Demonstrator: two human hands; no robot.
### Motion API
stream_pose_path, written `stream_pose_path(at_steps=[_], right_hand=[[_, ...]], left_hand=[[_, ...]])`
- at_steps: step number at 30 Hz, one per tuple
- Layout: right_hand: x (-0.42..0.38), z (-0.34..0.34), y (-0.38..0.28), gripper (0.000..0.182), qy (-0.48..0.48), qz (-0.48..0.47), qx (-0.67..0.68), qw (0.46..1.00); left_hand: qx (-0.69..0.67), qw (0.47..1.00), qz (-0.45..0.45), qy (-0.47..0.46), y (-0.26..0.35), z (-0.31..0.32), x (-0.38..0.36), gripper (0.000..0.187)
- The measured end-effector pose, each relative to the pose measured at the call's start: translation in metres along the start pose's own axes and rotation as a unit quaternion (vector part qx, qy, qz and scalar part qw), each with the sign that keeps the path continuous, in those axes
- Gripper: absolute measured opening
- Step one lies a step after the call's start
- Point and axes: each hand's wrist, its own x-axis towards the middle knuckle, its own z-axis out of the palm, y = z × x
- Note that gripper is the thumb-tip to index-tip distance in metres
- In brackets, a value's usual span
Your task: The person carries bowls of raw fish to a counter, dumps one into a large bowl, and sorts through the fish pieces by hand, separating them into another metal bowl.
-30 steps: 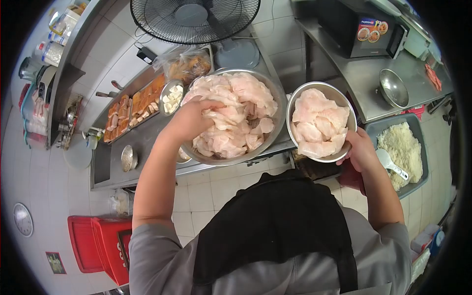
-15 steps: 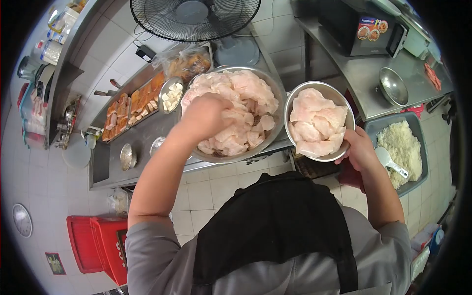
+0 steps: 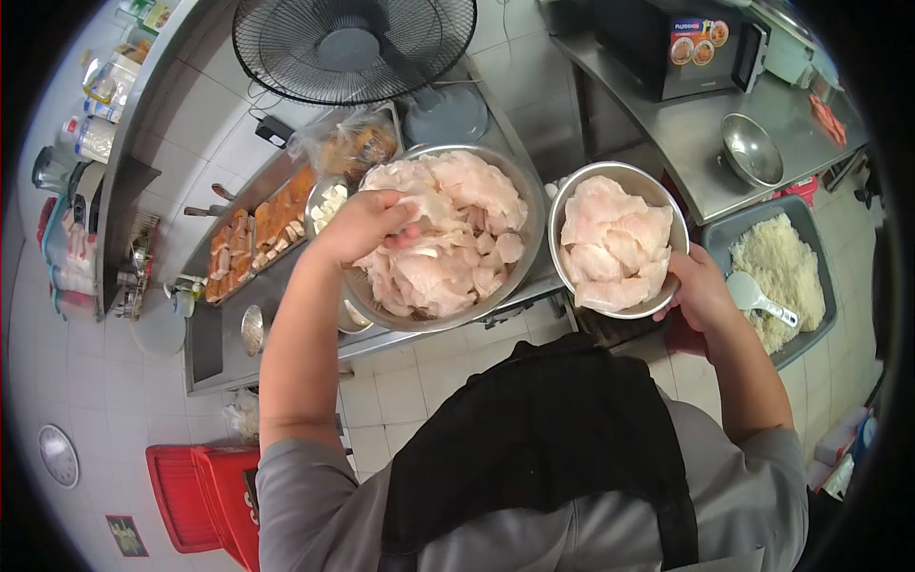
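A large steel bowl [image 3: 536, 205] heaped with pale raw fillets [image 3: 477, 191] stands at the counter's edge. Over its left side is my left hand [image 3: 367, 227], fingers curled together on a pale fillet. To the right, a smaller steel bowl [image 3: 682, 224] holds more raw fillets [image 3: 615, 238]. My right hand [image 3: 699, 286] grips the lower right rim of this smaller bowl, with some fingers hidden beneath it.
A black fan [image 3: 351, 48] stands behind the large bowl. Trays of orange pieces [image 3: 276, 214] lie at left. At right are a microwave [image 3: 686, 52], an empty steel bowl [image 3: 751, 151] and a grey tub [image 3: 822, 315] of white crumbs with a scoop. A red bin [image 3: 205, 496] is lower left.
My left hand has moved left and drawn back toward the large bowl's left rim, with its fingers now pinched on a fillet. The whole view has shifted slightly. My right hand still grips the smaller bowl.
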Motion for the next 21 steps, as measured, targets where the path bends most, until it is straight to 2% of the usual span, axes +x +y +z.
stream_pose_path(at_steps=[2, 3, 4, 7, 10, 12, 14, 16, 19, 21], right_hand=[[-0.001, -0.003, 0.002, 0.034, 0.005, 0.006, -0.003, 1.000], [-0.002, -0.002, 0.001, 0.034, 0.011, 0.008, -0.007, 1.000], [-0.002, -0.001, -0.001, 0.034, 0.016, 0.008, -0.010, 1.000], [-0.003, 0.001, -0.003, 0.033, 0.010, 0.003, -0.010, 1.000], [-0.001, 0.001, -0.001, 0.032, 0.006, 0.002, -0.006, 1.000], [-0.004, 0.004, -0.004, 0.032, 0.007, 0.005, -0.008, 1.000], [-0.005, 0.003, -0.005, 0.033, 0.006, 0.006, -0.008, 1.000], [-0.004, 0.000, -0.003, 0.033, -0.001, 0.003, -0.006, 1.000], [-0.004, -0.002, 0.000, 0.034, 0.013, 0.005, -0.004, 1.000], [-0.005, -0.003, -0.002, 0.034, 0.019, 0.005, -0.006, 1.000]], left_hand=[[0.264, 0.965, 0.013, 0.011, 0.011, -0.003, -0.009, 0.031], [0.390, 0.920, 0.023, 0.017, 0.018, -0.002, -0.011, 0.033], [0.458, 0.871, 0.086, 0.156, 0.013, 0.010, -0.018, 0.031], [0.403, 0.889, 0.180, 0.119, 0.033, 0.034, -0.006, 0.028], [0.525, 0.834, 0.170, -0.005, 0.027, 0.082, 0.024, 0.024], [0.557, 0.802, 0.212, 0.040, -0.017, 0.113, 0.054, 0.021], [0.563, 0.804, 0.190, 0.011, -0.018, 0.126, 0.062, 0.022], [0.536, 0.834, 0.097, -0.091, -0.012, 0.129, 0.068, 0.028], [0.554, 0.818, 0.083, -0.133, 0.002, 0.124, 0.067, 0.038], [0.513, 0.843, 0.090, -0.131, 0.008, 0.119, 0.067, 0.038]])
